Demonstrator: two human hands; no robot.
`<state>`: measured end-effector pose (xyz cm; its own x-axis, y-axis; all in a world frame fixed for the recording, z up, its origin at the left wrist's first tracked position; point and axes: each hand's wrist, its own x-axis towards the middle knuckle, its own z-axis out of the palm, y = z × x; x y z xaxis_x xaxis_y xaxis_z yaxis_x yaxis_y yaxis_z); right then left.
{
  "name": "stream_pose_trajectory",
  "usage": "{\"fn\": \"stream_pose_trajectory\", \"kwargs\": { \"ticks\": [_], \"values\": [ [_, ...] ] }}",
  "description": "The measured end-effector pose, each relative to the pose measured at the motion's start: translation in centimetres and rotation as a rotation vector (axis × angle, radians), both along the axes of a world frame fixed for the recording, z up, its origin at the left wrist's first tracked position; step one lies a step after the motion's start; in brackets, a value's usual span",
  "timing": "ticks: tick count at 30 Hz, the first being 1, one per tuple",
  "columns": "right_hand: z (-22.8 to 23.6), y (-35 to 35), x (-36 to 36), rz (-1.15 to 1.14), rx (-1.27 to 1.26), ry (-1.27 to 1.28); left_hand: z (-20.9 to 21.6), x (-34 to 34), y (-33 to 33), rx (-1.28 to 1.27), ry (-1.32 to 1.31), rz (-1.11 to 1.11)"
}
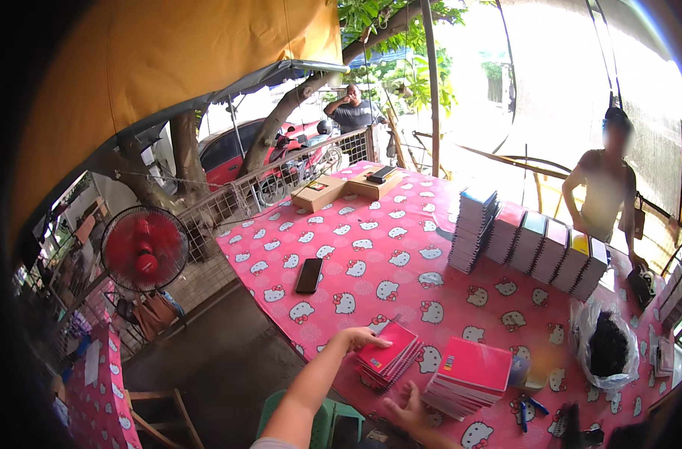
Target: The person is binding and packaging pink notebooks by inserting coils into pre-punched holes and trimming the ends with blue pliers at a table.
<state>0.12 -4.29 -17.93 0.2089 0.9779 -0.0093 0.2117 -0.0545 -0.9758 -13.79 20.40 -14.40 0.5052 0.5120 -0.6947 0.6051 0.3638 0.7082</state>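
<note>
A stack of pink spiral notebooks lies near the table's front edge, its top covers slightly askew. My left hand grips the stack's left side, thumb across the top cover. Close by on the right is a second, fanned stack of pink-covered notebooks. Between the two stacks, toward me, my right hand has its fingers apart and holds nothing.
Blue-handled pliers and a clear bag with black contents lie right. Tall rows of spiral notebooks stand farther back. A phone, cardboard boxes and a fan are leftward. A person stands behind the table.
</note>
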Motion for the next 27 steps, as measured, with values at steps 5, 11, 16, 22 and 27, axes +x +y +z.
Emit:
{"fn": "stream_pose_trajectory", "kwargs": {
  "ticks": [5, 11, 16, 22, 27],
  "values": [
    [1.2, 6.7, -0.4, -0.207, 0.027, 0.580, 2.2, 1.1, 0.1, -0.154, -0.089, -0.101],
    [1.9, 8.8, 0.6, -0.052, 0.045, 0.517, -2.9, 0.8, 0.8, -0.567, -0.383, -0.142],
    [-1.0, 8.3, 0.6, -0.166, 0.067, 0.390, -1.0, 0.7, -3.1, -0.242, -0.344, 0.035],
    [2.5, 5.4, -4.5, -0.140, 0.142, 0.306, -2.0, -6.0, -7.0, -0.005, -0.645, -0.035],
    [6.3, 1.5, -5.9, -0.179, 0.316, 0.329, 2.1, -7.2, -9.9, 0.129, -0.782, -0.348]
  ]
}}
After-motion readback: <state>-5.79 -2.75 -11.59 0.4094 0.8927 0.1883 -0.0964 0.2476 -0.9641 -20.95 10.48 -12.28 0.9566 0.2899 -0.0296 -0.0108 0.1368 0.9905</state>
